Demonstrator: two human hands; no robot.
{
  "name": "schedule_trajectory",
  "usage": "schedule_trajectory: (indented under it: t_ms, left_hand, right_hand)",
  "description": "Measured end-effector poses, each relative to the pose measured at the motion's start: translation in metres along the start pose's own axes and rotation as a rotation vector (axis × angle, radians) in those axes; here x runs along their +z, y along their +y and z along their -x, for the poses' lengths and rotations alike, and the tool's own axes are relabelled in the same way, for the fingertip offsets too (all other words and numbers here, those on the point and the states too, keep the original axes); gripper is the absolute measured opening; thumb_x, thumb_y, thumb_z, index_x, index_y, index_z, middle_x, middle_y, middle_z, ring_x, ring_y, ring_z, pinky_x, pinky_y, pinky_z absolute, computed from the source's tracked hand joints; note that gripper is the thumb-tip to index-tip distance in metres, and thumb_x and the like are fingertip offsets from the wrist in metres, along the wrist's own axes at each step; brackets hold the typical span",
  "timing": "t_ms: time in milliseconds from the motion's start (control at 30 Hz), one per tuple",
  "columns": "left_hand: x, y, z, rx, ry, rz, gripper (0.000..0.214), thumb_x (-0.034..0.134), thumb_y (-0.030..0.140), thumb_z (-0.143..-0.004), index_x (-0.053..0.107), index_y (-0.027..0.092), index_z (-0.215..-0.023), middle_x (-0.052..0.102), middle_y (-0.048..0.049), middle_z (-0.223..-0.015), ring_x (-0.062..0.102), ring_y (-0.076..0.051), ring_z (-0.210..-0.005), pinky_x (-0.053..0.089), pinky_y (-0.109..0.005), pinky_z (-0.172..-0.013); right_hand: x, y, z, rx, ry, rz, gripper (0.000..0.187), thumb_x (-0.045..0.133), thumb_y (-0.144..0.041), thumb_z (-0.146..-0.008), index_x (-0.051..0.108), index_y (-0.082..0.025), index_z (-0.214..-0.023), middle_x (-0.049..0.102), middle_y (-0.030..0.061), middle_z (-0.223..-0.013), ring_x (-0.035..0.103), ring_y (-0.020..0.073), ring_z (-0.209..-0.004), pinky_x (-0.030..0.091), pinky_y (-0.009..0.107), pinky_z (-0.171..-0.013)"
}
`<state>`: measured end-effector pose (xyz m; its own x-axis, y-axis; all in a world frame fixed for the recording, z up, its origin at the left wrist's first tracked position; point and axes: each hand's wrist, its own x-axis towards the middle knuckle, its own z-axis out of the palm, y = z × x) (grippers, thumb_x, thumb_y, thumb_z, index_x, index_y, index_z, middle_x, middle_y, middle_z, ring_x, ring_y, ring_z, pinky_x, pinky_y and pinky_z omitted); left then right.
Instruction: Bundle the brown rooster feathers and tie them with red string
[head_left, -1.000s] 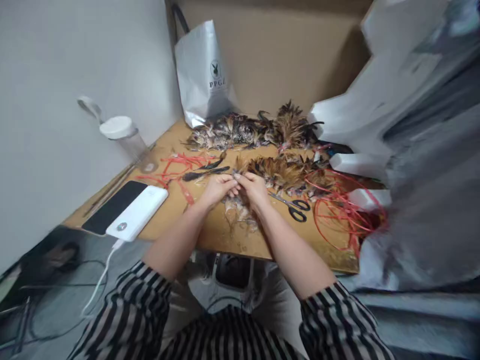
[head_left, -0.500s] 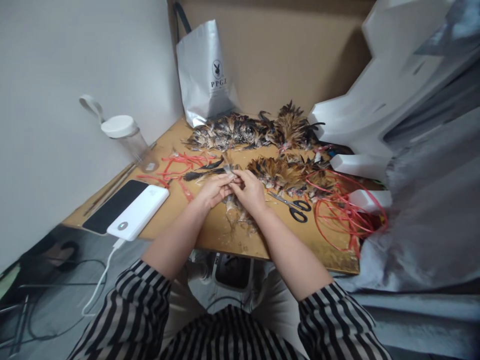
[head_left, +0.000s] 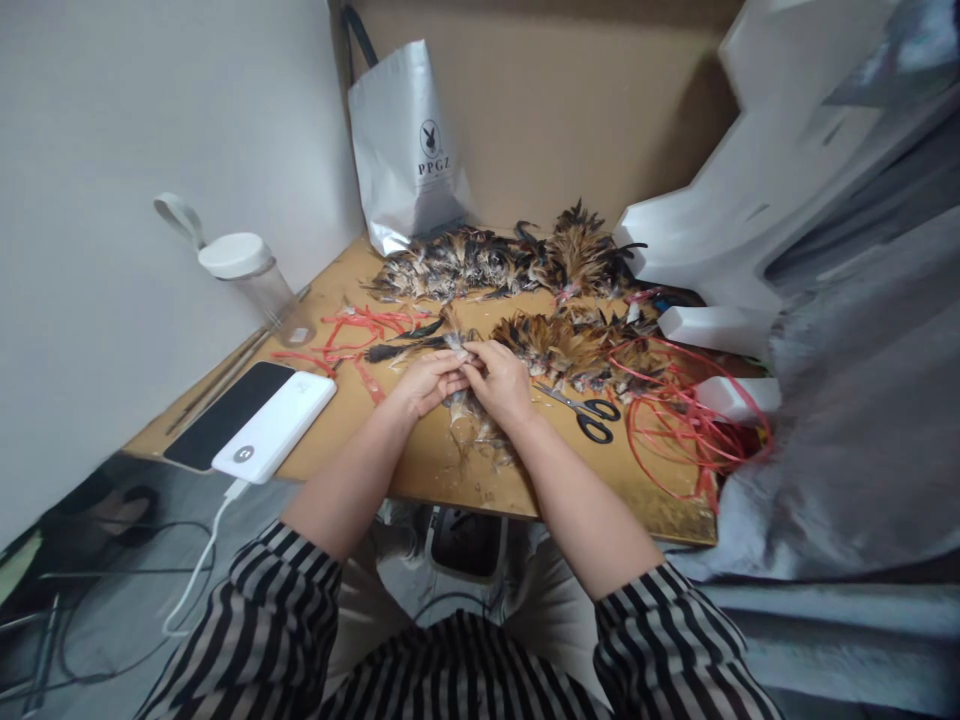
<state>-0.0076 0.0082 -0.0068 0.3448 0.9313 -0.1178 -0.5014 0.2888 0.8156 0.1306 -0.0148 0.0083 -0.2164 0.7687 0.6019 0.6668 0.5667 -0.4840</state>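
My left hand (head_left: 429,380) and my right hand (head_left: 501,378) meet over the middle of the wooden table (head_left: 352,440). Both pinch a small bundle of brown feathers (head_left: 454,345) between their fingertips. A loose tuft of feathers (head_left: 480,430) lies under my wrists. Heaps of brown and black feathers lie behind the hands (head_left: 570,345) and further back (head_left: 487,262). A black feather (head_left: 409,348) lies just left of my fingers.
Black scissors (head_left: 589,412) lie right of my right hand. Red cords lie coiled at the right (head_left: 682,420) and at the left (head_left: 352,330). A white power bank (head_left: 274,425), a phone (head_left: 225,412), a lidded jar (head_left: 259,282) and a white bag (head_left: 409,150) stand around.
Both hands stay together on the feather bundle; they shifted slightly left and the fingers worked it a little. Nothing else moved.
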Motion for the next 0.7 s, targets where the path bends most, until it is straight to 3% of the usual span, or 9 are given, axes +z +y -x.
schedule_trajectory:
  t_ms: [200, 433, 567, 700]
  left_hand:
    - [-0.002, 0.001, 0.000, 0.071, 0.017, -0.199, 0.020, 0.069, 0.024, -0.064, 0.065, 0.010, -0.077, 0.067, -0.0081, -0.072, 0.062, -0.011, -0.064, 0.048, -0.019, -0.059]
    - [0.006, -0.001, 0.005, 0.100, -0.041, -0.484, 0.022, 0.067, 0.029, -0.065, 0.066, 0.009, -0.074, 0.065, -0.0069, -0.061, 0.061, -0.011, -0.056, 0.045, -0.017, -0.051]
    - [0.009, -0.001, 0.005, 0.097, -0.037, -0.460, 0.020, 0.067, 0.027, -0.064, 0.066, 0.009, -0.074, 0.066, -0.0078, -0.065, 0.060, -0.011, -0.056, 0.045, -0.017, -0.051]
    - [0.008, -0.002, 0.004, 0.070, -0.013, -0.356, 0.018, 0.068, 0.024, -0.064, 0.066, 0.009, -0.073, 0.067, -0.0086, -0.069, 0.059, -0.009, -0.055, 0.045, -0.017, -0.051]
  right_hand:
    - [-0.001, 0.006, -0.004, 0.109, 0.020, -0.305, 0.023, 0.055, -0.028, -0.072, 0.063, -0.018, -0.092, 0.059, 0.0051, -0.090, 0.055, 0.0156, -0.078, 0.044, 0.028, -0.071]
    - [0.005, 0.015, -0.006, 0.358, 0.033, -0.547, 0.023, 0.061, -0.039, -0.065, 0.060, -0.016, -0.063, 0.051, -0.0019, -0.060, 0.045, 0.0102, -0.057, 0.037, 0.022, -0.054]
    - [0.008, 0.012, -0.005, 0.494, 0.001, -0.794, 0.029, 0.062, -0.042, -0.064, 0.053, -0.016, -0.056, 0.045, -0.0051, -0.050, 0.039, 0.0074, -0.048, 0.030, 0.020, -0.046]
    - [0.010, 0.008, -0.004, 0.607, 0.004, -0.936, 0.033, 0.064, -0.046, -0.060, 0.048, -0.017, -0.055, 0.045, -0.0059, -0.049, 0.040, 0.0069, -0.046, 0.031, 0.019, -0.045]
